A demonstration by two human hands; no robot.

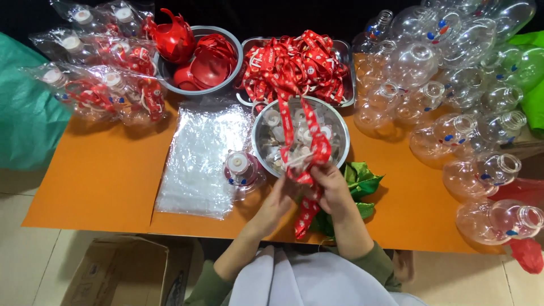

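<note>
**Both hands on a red strap**

Head view: the left hand (279, 199) and right hand (331, 184) meet just in front of the steel bowl (334, 122), both pinching a red strap (306, 148). The strap runs up over the bowl toward the tray (347, 54) heaped with more straps – its lower end hangs between the wrists. Fingers of both hands are pressed together on the strap near the bowl's front rim. A small capped bottle (238, 167) stands just left of the left hand, beside a stack of clear bags (198, 164). Green leaves (362, 184) lie under the right wrist. Clear bottles (453, 85) crowd the right – bagged sets (96, 73) and a bowl of red parts (198, 56) sit far left.
</note>
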